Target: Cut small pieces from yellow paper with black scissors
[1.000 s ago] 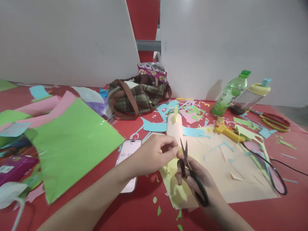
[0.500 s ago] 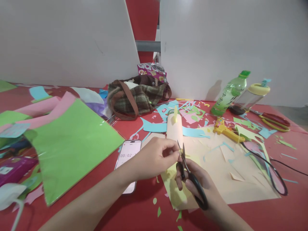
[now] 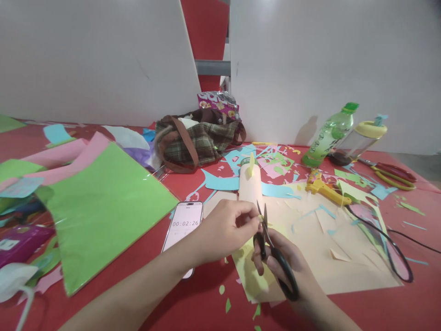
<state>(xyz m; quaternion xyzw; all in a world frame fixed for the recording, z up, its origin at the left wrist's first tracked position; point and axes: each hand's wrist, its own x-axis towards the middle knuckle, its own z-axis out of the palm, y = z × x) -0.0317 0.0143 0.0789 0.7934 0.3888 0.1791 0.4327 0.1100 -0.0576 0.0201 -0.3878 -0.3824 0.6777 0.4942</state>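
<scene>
the right hand (image 3: 287, 269) has its fingers curled through the loops of black-handled scissors (image 3: 274, 255), gripping them firmly; the blades point up and away from the person and stand almost closed, with only a thin gap at the tips. the left hand (image 3: 225, 230) is closed in a pinch, thumb and forefinger pressed on a small yellow scrap of paper (image 3: 261, 219) right at the blades; how much of the scrap is between the blades cannot be told. both hands hover just above a pale yellow sheet (image 3: 253, 276) lying on the red table (image 3: 361, 308), which overlaps a larger cream sheet (image 3: 344, 257). small green offcuts lie on the table near the front edge of the yellow sheet.

just left of the left hand lies a smartphone (image 3: 184, 225) showing a timer. beyond the hands stands a cream paper roll (image 3: 250, 186) with a green leaf shape on top. a large green sheet (image 3: 103, 207) covers the left side, a plaid bag (image 3: 196, 142) sits at the back, and a yellow glue gun (image 3: 325, 189), a green bottle (image 3: 329, 134) and red-handled scissors (image 3: 392, 172) lie to the right.
</scene>
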